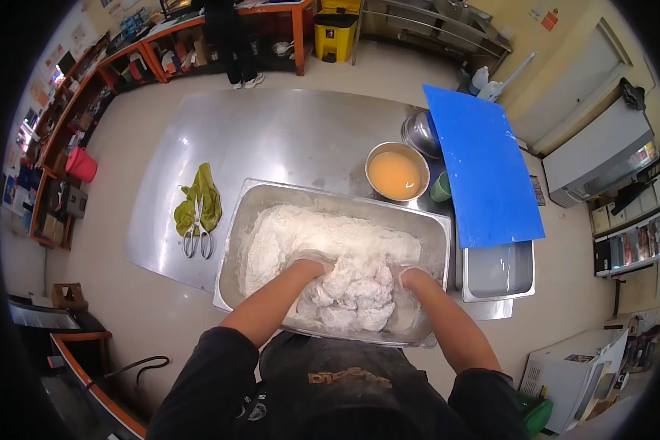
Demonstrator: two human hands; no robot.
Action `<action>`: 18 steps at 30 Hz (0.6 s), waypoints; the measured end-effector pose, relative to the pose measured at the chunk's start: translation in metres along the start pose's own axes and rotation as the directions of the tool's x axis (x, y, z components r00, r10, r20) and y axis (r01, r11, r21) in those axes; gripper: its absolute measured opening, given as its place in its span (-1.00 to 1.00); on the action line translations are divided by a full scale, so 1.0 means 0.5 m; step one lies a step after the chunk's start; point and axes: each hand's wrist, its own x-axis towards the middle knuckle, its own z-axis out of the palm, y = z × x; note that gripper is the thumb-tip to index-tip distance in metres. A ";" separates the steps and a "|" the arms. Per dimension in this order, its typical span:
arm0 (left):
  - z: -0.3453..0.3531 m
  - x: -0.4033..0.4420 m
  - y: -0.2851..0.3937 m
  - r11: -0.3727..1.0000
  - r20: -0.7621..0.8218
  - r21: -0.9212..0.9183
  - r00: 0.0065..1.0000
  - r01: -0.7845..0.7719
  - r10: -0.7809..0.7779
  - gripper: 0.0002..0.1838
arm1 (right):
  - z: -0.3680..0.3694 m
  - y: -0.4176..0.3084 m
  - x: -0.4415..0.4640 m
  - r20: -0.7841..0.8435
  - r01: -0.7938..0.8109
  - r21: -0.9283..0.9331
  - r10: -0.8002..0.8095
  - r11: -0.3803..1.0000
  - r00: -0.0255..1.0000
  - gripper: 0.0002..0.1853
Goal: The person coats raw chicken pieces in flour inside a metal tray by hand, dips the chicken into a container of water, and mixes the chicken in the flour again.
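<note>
A deep steel pan (230, 220) holds a thick bed of white flour (293, 227). Near its front side lie several lumpy pieces of food coated in flour (352, 293); their kind is hidden by the coating. My left hand (320, 265) reaches in at the left of these pieces, its fingers buried in flour. On the other side, my right hand (402, 276) is sunk beside the pieces, with what looks like a thin clear glove at the wrist. The fingers of both hands are covered, so their grip does not show.
Scissors (198, 231) lie on a green cloth (207, 194) at the left of the steel table (271, 125). Behind the pan stand a bowl of orange liquid (396, 174) and a green cup (441, 188). A blue board (488, 169) overhangs a second steel pan (500, 297). A person (231, 40) stands at the back.
</note>
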 end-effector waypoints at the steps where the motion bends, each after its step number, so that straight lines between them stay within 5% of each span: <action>1: 0.062 0.054 -0.044 0.993 0.048 -0.023 0.992 -0.117 0.118 -0.38 | 0.012 -0.005 -0.022 0.040 -0.031 0.204 0.024 0.978 0.999 -0.52; 3: 0.095 0.055 -0.063 0.972 0.104 -0.054 0.967 -0.229 0.233 -0.37 | 0.024 -0.041 -0.091 0.130 -0.135 0.684 0.062 0.717 0.990 -0.52; 5: 0.085 -0.007 -0.042 0.933 0.145 -0.155 0.926 -0.326 0.348 -0.34 | 0.036 -0.090 -0.150 0.133 -0.129 0.935 0.009 0.332 0.991 -0.53; 6: 0.121 0.010 -0.042 0.835 0.080 -0.431 0.908 -0.342 0.412 -0.34 | 0.043 -0.114 -0.169 0.097 -0.092 0.986 -0.031 0.141 0.995 -0.53; 8: 0.153 0.029 -0.033 0.623 -0.024 -0.688 0.869 -0.373 0.494 -0.35 | 0.052 -0.149 -0.181 0.044 -0.053 0.991 -0.080 -0.123 0.996 -0.53; 12: 0.043 -0.031 0.067 0.353 -0.095 -0.851 0.774 -0.389 0.626 -0.41 | 0.029 -0.156 -0.183 0.071 -0.137 0.931 -0.202 -0.338 0.977 -0.50; 13: 0.022 -0.053 0.065 0.633 -0.231 -0.368 0.727 -0.681 0.647 -0.44 | 0.047 -0.115 -0.140 0.027 -0.092 0.958 -0.233 -0.272 0.972 -0.54; 14: 0.007 -0.071 0.062 0.691 -0.273 -0.060 0.678 -0.720 0.683 -0.45 | 0.045 -0.076 -0.133 0.031 -0.095 0.958 -0.232 -0.270 0.972 -0.54; 15: -0.007 -0.087 0.059 0.698 -0.314 0.252 0.626 -0.670 0.714 -0.47 | 0.019 -0.063 -0.152 -0.258 0.320 0.818 -0.192 0.478 0.947 -0.53; 16: -0.018 -0.101 0.050 0.665 -0.339 -0.256 0.710 -0.701 0.617 -0.50 | 0.008 -0.059 -0.173 -0.281 0.346 0.771 -0.203 0.535 0.938 -0.52; 18: -0.059 -0.143 0.055 0.450 -0.296 -0.693 0.791 -0.563 0.535 -0.52 | -0.024 -0.075 -0.219 -0.307 0.370 0.718 -0.209 0.590 0.929 -0.51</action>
